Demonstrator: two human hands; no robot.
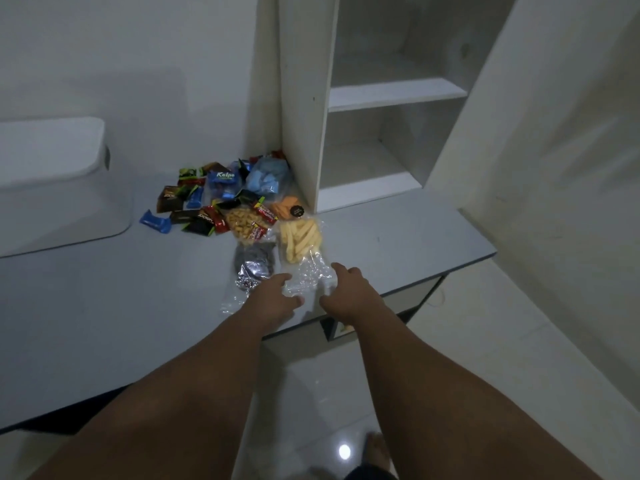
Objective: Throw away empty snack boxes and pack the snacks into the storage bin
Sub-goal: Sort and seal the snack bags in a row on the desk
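A heap of snacks lies on the grey table (pixel 104 306) by the shelf unit: small dark, red and blue wrapped packets (pixel 194 209), a blue bag (pixel 268 176), a bag of nuts (pixel 242 225), a silver foil pack (pixel 252 266) and a clear bag of yellow sticks (pixel 299 242). My left hand (pixel 273 299) and my right hand (pixel 346 289) rest on the near, empty end of the clear bag, fingers spread on either side of it. The white storage bin (pixel 52 181) stands at the left.
A white open shelf unit (pixel 391 95) stands on the table's far right corner. The table's near edge runs diagonally under my forearms, with pale glossy floor tiles (pixel 485 341) beyond it. My foot (pixel 377 448) shows at the bottom.
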